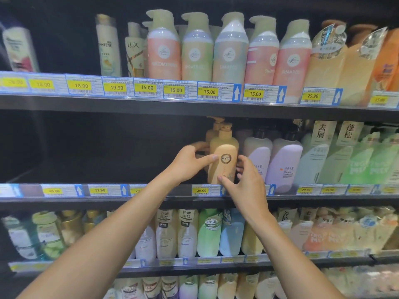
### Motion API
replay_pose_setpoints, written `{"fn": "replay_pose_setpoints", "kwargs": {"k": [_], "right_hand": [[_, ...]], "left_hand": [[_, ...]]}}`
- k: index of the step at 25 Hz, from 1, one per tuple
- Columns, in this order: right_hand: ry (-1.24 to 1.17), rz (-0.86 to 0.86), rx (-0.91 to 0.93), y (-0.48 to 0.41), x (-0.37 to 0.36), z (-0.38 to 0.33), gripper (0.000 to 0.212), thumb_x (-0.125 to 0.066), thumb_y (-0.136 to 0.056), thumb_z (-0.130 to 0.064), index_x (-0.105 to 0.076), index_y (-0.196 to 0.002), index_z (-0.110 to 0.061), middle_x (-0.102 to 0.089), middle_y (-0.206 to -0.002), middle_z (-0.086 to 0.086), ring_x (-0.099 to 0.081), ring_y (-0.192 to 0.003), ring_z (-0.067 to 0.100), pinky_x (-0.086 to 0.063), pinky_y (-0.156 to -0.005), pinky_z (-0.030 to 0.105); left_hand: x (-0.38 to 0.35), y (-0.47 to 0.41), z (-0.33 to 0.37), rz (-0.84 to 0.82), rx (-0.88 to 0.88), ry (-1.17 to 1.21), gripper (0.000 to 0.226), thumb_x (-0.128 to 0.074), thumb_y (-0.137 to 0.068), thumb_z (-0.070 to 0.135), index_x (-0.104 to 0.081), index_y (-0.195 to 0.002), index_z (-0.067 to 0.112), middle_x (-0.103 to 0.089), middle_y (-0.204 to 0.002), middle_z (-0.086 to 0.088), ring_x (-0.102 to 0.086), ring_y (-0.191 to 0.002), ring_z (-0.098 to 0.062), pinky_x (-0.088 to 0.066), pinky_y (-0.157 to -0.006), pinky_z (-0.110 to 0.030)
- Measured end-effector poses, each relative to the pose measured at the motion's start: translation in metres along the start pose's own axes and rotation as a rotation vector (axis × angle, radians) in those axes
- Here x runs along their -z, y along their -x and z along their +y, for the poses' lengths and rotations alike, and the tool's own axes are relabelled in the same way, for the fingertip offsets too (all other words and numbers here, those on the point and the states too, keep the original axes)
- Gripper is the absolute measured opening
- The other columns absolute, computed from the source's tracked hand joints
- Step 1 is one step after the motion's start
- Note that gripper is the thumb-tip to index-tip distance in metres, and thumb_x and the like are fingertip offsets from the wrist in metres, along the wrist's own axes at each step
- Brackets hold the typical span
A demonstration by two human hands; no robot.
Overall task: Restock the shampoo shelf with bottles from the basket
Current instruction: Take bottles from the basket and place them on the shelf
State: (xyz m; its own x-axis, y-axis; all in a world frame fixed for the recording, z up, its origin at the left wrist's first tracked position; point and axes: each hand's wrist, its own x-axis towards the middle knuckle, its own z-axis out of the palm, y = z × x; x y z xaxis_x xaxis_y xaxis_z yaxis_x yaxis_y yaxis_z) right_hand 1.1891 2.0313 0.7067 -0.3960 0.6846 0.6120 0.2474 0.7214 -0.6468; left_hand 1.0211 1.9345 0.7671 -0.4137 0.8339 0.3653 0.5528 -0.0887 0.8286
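Note:
A tan pump bottle (223, 152) with a round logo stands upright at the front of the middle shelf (151, 200), with another tan bottle right behind it. My left hand (190, 162) holds its left side, thumb across the front and fingers behind. My right hand (246, 180) holds its right side low down, thumb on the front near the base. The basket is out of view.
Lilac bottles (282, 160) and pale green bottles (336, 160) stand right of the tan bottle. Left of it the middle shelf is dark and bare. The upper shelf (194, 98) carries pastel pump bottles, and the lower shelves are packed with bottles.

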Motion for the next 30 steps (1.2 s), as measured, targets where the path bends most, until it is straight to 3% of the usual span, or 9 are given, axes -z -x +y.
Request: {"fn": "replay_pose_setpoints", "kwargs": {"k": [3,6,8,11,17,21,27,30], "right_hand": [[-0.025,0.135,0.057,0.012,0.004,-0.006,0.046,-0.080,-0.084,-0.039,-0.054,-0.122,-0.034,-0.056,-0.110,-0.022,-0.056,-0.107,0.005,-0.046,-0.089,0.014],[0.055,0.129,0.228,0.039,-0.013,-0.026,0.031,-0.074,-0.086,-0.038,-0.063,-0.112,-0.028,-0.058,-0.106,-0.017,-0.057,-0.100,0.013,-0.051,-0.086,0.031],[0.120,0.032,0.352,0.062,-0.038,-0.049,0.040,-0.074,-0.083,-0.041,-0.066,-0.119,-0.026,-0.061,-0.116,-0.013,-0.058,-0.109,0.016,-0.048,-0.095,0.037],[0.197,-0.154,0.441,0.099,-0.085,-0.087,0.063,-0.075,-0.077,-0.049,-0.063,-0.135,-0.026,-0.057,-0.139,-0.003,-0.053,-0.127,0.022,-0.045,-0.105,0.040],[0.225,-0.511,0.534,0.201,-0.192,-0.181,0.083,-0.075,-0.077,-0.055,-0.047,-0.152,-0.031,-0.039,-0.161,0.002,-0.037,-0.147,0.029,-0.036,-0.115,0.050],[0.231,-0.654,0.579,0.273,-0.258,-0.230,0.084,-0.072,-0.078,-0.056,-0.045,-0.153,-0.028,-0.040,-0.160,0.005,-0.036,-0.147,0.030,-0.037,-0.115,0.051],[0.214,-0.906,0.647,0.359,-0.349,-0.288,0.087,-0.067,-0.081,-0.065,-0.038,-0.157,-0.033,-0.031,-0.165,-0.001,-0.029,-0.151,0.026,-0.035,-0.117,0.049],[0.196,-1.007,0.713,0.396,-0.397,-0.303,0.086,-0.070,-0.078,-0.062,-0.046,-0.152,-0.026,-0.039,-0.160,0.003,-0.037,-0.145,0.029,-0.039,-0.112,0.049]], "left_hand": [[0.027,0.025,-0.010,0.064,-0.069,-0.233,0.059,-0.074,-0.095,0.044,-0.054,-0.148,0.028,-0.062,-0.140,0.009,-0.060,-0.126,-0.005,-0.049,-0.109,-0.033],[0.064,0.073,-0.031,0.201,-0.211,-0.548,0.047,-0.067,-0.098,0.047,-0.060,-0.141,0.031,-0.061,-0.140,0.012,-0.055,-0.130,-0.008,-0.049,-0.106,-0.036],[0.089,0.110,-0.049,0.256,-0.269,-0.705,0.046,-0.068,-0.098,0.042,-0.062,-0.141,0.026,-0.059,-0.146,0.006,-0.048,-0.141,-0.015,-0.045,-0.113,-0.042],[0.129,0.171,-0.078,0.241,-0.243,-0.927,0.063,-0.070,-0.096,0.048,-0.054,-0.151,0.020,-0.045,-0.161,-0.005,-0.030,-0.156,-0.028,-0.027,-0.126,-0.051],[0.238,0.351,-0.157,0.187,0.089,-1.169,0.080,-0.054,-0.095,0.070,-0.034,-0.162,0.030,-0.024,-0.172,-0.002,-0.012,-0.162,-0.027,-0.018,-0.128,-0.054],[0.293,0.479,-0.196,0.163,0.348,-1.160,0.084,-0.049,-0.095,0.073,-0.028,-0.164,0.031,-0.017,-0.174,0.000,-0.007,-0.162,-0.026,-0.012,-0.130,-0.054],[0.340,0.625,-0.243,0.187,0.693,-1.084,0.092,-0.059,-0.090,0.072,-0.024,-0.164,0.031,-0.016,-0.174,-0.001,-0.006,-0.162,-0.026,-0.012,-0.129,-0.056],[0.351,0.680,-0.271,0.181,0.850,-1.051,0.091,-0.056,-0.091,0.074,-0.021,-0.165,0.033,-0.012,-0.175,-0.002,-0.004,-0.162,-0.027,-0.009,-0.130,-0.056]]}}
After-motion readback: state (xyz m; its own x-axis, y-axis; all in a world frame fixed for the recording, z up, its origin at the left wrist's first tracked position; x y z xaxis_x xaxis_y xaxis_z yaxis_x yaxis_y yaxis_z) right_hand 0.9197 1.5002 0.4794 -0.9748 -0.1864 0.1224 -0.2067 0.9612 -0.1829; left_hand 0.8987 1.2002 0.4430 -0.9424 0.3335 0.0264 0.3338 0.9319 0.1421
